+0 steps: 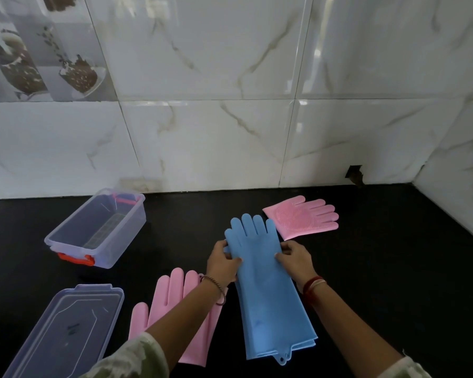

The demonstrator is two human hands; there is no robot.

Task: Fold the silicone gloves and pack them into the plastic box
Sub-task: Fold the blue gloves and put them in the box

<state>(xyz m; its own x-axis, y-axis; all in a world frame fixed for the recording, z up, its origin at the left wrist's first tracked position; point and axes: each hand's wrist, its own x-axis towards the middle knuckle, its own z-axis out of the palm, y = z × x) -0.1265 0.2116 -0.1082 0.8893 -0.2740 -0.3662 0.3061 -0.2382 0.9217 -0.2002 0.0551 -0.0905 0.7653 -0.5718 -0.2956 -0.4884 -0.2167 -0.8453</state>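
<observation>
Long blue silicone gloves [262,285] lie stacked flat on the black counter, fingers pointing to the wall. My left hand [222,261] pinches their left edge near the palm. My right hand [294,259] pinches the right edge at the same height. A folded pink glove [302,218] lies behind the blue ones to the right, its bristled palm up. Another pink glove [175,298] lies flat under my left forearm. The clear plastic box [66,236] stands open at the left, with an orange latch on its near end.
The box's clear lid [69,326] lies flat at the front left. A white marble-tiled wall [230,132] closes off the back, and a side wall [459,208] bounds the counter on the right.
</observation>
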